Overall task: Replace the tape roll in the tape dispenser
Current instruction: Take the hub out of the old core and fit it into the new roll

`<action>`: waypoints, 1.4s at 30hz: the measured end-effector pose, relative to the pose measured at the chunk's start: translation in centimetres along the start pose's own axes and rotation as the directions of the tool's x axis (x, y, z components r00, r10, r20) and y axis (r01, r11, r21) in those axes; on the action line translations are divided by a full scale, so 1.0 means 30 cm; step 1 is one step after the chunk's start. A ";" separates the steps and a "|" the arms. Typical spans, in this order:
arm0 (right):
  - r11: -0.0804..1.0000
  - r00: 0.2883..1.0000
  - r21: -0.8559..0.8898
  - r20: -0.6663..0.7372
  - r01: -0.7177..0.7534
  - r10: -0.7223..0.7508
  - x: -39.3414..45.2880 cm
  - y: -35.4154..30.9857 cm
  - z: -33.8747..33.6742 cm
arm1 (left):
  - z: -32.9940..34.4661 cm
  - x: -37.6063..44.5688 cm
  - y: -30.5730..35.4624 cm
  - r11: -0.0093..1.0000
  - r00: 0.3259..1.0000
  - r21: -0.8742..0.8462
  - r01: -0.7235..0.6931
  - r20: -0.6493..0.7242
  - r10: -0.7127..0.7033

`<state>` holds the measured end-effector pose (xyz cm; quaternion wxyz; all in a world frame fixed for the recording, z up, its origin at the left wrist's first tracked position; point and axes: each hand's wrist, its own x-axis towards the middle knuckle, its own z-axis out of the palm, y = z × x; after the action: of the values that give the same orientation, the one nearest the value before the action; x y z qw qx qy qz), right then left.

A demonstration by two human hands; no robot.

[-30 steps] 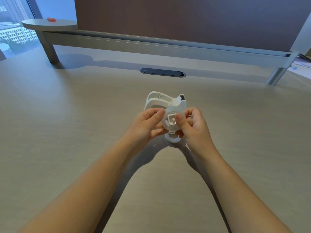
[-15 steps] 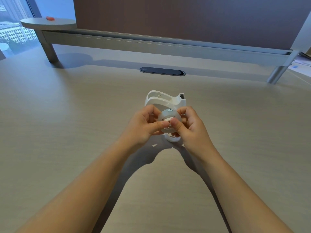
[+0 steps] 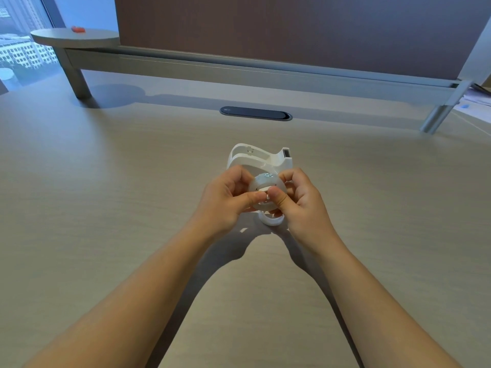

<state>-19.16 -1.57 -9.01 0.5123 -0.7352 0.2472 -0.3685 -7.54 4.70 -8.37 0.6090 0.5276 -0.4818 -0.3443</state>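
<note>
Under both thumbs, white hub (image 3: pixel 265 191) half-hidden

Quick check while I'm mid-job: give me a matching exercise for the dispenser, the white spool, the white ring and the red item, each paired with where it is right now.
Things:
1. dispenser
2. spool
3. ring
4. red item

Places:
A. on the round shelf, far left
B. held in the grip of both hands
C. lying on the desk under the hands
D. standing on the desk just beyond the hands

Pairs: 1-D, 2-B, 3-C, 4-A

The left hand and right hand pinch the spool between them.
</note>
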 end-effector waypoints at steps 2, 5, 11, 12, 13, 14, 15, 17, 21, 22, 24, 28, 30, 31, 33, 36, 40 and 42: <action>1.000 1.000 -0.004 -0.002 -0.001 0.001 -0.001 0.000 0.002 | -0.002 -0.001 -0.001 1.000 1.000 0.011 -0.007 0.002 0.007; 1.000 1.000 -0.009 -0.010 -0.001 0.001 -0.004 -0.001 0.004 | -0.004 -0.003 -0.003 1.000 1.000 0.021 -0.012 -0.013 0.012; 1.000 1.000 0.001 -0.020 -0.008 0.008 0.001 -0.005 0.010 | 0.000 0.001 0.010 0.998 0.999 -0.053 0.044 -0.013 -0.045; 1.000 1.000 0.026 -0.015 -0.010 0.010 -0.001 -0.011 0.006 | -0.002 0.003 0.013 0.991 0.997 -0.107 0.077 0.003 -0.077; 0.999 1.000 0.051 -0.010 -0.016 0.016 -0.002 -0.016 0.000 | -0.005 0.005 0.017 0.979 0.993 -0.164 0.119 0.028 -0.116; 0.998 1.000 0.064 -0.008 -0.021 0.022 -0.003 -0.021 -0.007 | -0.010 0.005 0.021 0.960 0.985 -0.221 0.172 0.058 -0.163; 0.998 1.000 0.061 -0.015 -0.021 0.022 -0.005 -0.022 -0.016 | -0.015 0.004 0.026 0.933 0.973 -0.276 0.231 0.093 -0.213; 0.999 0.999 0.039 -0.039 -0.002 0.004 -0.002 -0.021 -0.030 | -0.023 0.000 0.036 0.877 0.940 -0.344 0.335 0.177 -0.290; 1.000 0.998 -0.013 0.064 -0.028 0.029 -0.004 -0.021 -0.035 | -0.025 -0.006 0.036 0.811 0.883 -0.363 0.458 0.294 -0.367; 1.000 0.995 -0.003 0.094 -0.026 0.026 -0.006 -0.024 -0.034 | -0.025 -0.004 0.033 0.794 0.876 -0.379 0.475 0.290 -0.385; 1.000 0.993 0.008 0.117 -0.016 0.014 -0.007 -0.029 -0.036 | -0.023 0.000 0.029 0.792 0.875 -0.375 0.482 0.245 -0.417; 0.999 0.997 0.026 0.069 -0.037 0.036 -0.003 -0.017 -0.041 | -0.038 0.015 0.019 0.909 0.928 -0.194 0.369 0.018 -0.372; 0.999 0.999 0.022 0.024 -0.031 0.030 -0.002 -0.013 -0.041 | -0.051 0.017 0.022 0.954 0.955 -0.087 0.288 -0.040 -0.293; 1.000 1.000 0.008 0.011 -0.023 0.023 -0.002 -0.010 -0.040 | -0.053 0.014 0.026 0.967 0.967 -0.044 0.249 -0.038 -0.251; 0.999 1.000 -0.038 0.017 -0.012 0.012 -0.001 -0.008 -0.035 | -0.049 0.009 0.029 0.982 0.982 0.040 0.186 -0.020 -0.186; 0.995 1.000 -0.103 0.023 -0.003 0.005 0.001 -0.001 -0.023 | -0.042 0.014 0.033 0.981 0.993 0.152 0.121 -0.003 -0.122; 0.978 0.999 -0.207 -0.027 0.023 -0.030 0.026 -0.016 -0.015 | -0.057 0.046 0.049 0.972 0.997 0.222 0.073 -0.014 -0.072; 0.954 0.995 -0.298 -0.078 0.034 -0.059 0.056 -0.026 -0.017 | -0.071 0.073 0.056 0.971 0.995 0.234 0.055 -0.098 -0.032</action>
<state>-18.57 -2.82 -7.69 0.3764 -0.7928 0.3041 -0.3706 -5.01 3.68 -6.20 0.5561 0.6225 -0.4786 -0.2725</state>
